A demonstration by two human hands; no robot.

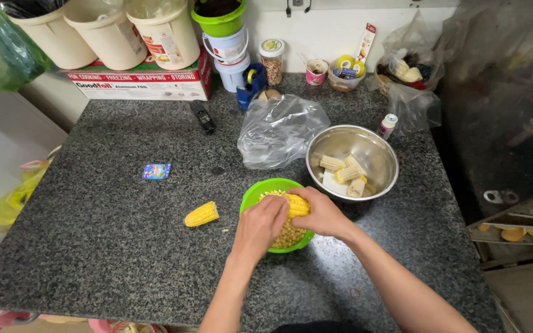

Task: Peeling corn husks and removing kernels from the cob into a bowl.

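While both hands work over the bowl, notes run thus:
left hand [260, 223]: fingers curled together on the corn cob [295, 203], knuckles up; fingertips hidden.
right hand [323, 214]: fingers clamped round the cob's right end.
corn cob: yellow, lying across the top of the green bowl [257, 192], partly covered by both hands.
green bowl: on the granite counter [94, 246], loose kernels inside, touching the steel bowl's edge or just beside it, can't tell.
steel bowl [374, 148]: bare pale cob pieces inside.
second cob piece [202, 214]: on the counter, left of the green bowl, apart.
long box [143, 83]: red and white, back left, under three cream buckets.
small packet [157, 171]: blue square, flat on the counter.
clear bag [279, 129]: crumpled, contents unclear.
jar [272, 60]: by the wall, label too small to make out.
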